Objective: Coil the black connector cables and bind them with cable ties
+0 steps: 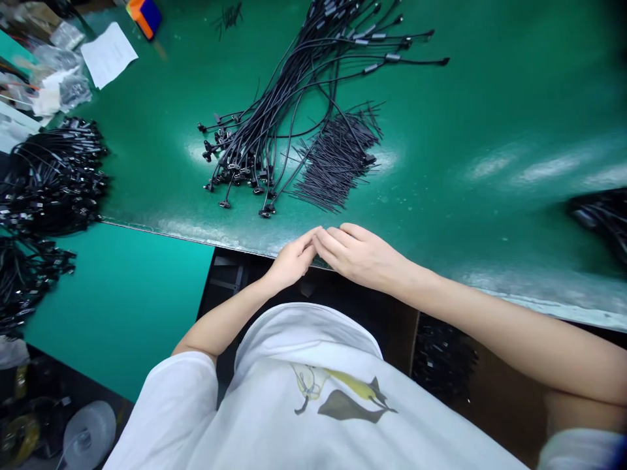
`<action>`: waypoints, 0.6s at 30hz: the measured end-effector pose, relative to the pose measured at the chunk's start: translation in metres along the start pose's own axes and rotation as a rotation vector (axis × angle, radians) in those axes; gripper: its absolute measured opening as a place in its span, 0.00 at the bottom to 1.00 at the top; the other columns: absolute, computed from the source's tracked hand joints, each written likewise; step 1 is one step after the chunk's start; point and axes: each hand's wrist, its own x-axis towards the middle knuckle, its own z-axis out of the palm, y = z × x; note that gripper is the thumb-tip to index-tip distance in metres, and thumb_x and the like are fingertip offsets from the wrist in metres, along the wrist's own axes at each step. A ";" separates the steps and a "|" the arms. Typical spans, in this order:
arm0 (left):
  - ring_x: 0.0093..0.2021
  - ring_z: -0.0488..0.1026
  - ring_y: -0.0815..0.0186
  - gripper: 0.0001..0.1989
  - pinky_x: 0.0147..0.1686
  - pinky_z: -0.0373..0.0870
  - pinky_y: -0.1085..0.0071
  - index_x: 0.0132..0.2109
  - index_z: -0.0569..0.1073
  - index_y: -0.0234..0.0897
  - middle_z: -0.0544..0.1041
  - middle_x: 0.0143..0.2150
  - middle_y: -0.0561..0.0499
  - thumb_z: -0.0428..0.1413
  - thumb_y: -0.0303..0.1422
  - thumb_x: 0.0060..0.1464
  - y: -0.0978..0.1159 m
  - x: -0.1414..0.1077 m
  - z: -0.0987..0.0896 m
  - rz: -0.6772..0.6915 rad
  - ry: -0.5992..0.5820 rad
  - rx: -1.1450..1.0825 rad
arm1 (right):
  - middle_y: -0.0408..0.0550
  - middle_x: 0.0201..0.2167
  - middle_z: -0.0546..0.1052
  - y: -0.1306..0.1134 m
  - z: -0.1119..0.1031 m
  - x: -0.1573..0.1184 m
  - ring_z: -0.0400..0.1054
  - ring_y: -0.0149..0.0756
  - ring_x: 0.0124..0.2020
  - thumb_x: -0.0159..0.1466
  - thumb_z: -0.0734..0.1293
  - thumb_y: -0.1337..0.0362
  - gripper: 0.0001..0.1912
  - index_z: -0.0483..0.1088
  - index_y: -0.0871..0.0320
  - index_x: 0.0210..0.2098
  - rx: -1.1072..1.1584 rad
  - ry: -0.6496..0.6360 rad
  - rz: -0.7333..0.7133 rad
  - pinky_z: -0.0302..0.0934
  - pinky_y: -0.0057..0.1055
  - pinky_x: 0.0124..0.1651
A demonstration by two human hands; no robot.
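My left hand (294, 260) and my right hand (365, 256) meet at the front edge of the green table (465, 130). Their fingertips touch, with the fingers of both bent and pressed together. Whatever they pinch, if anything, is hidden behind the fingers. Just beyond them lies a flat pile of thin black cable ties (333, 160). A loose bundle of black cables (289, 85) with small connectors at both ends stretches away behind and left of the pile.
Heaped black cables (53, 176) lie at the left, beside a lower teal surface (132, 294). Farther back are a paper sheet (108, 55) and an orange-and-blue block (145, 17). A dark bundle (602, 219) sits at the right edge. Below the table, a box (494, 398) holds dark parts.
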 end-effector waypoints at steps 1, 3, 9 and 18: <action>0.18 0.58 0.74 0.26 0.23 0.59 0.77 0.65 0.66 0.33 0.62 0.19 0.61 0.52 0.37 0.63 0.001 0.000 0.000 -0.003 -0.003 -0.015 | 0.58 0.40 0.78 -0.001 0.001 0.001 0.67 0.38 0.37 0.68 0.59 0.76 0.12 0.74 0.68 0.42 0.011 -0.019 0.014 0.56 0.37 0.39; 0.18 0.58 0.75 0.27 0.24 0.60 0.77 0.66 0.65 0.33 0.62 0.20 0.62 0.51 0.37 0.63 0.002 0.001 0.000 -0.009 -0.004 -0.026 | 0.54 0.32 0.75 -0.003 0.002 0.002 0.63 0.37 0.30 0.67 0.59 0.76 0.12 0.74 0.65 0.36 0.006 -0.067 0.034 0.52 0.37 0.34; 0.18 0.57 0.75 0.26 0.23 0.58 0.76 0.66 0.66 0.31 0.61 0.19 0.62 0.49 0.33 0.63 -0.001 0.002 0.002 -0.049 -0.014 -0.010 | 0.48 0.23 0.67 -0.009 0.004 0.005 0.57 0.37 0.26 0.67 0.59 0.75 0.15 0.71 0.61 0.27 -0.120 -0.066 -0.024 0.45 0.36 0.31; 0.20 0.62 0.74 0.21 0.24 0.60 0.77 0.58 0.73 0.33 0.64 0.20 0.60 0.47 0.38 0.64 0.006 0.005 0.010 -0.033 0.064 -0.128 | 0.48 0.20 0.67 -0.009 0.013 0.006 0.57 0.37 0.22 0.64 0.59 0.75 0.13 0.69 0.61 0.26 -0.094 -0.027 0.129 0.42 0.36 0.29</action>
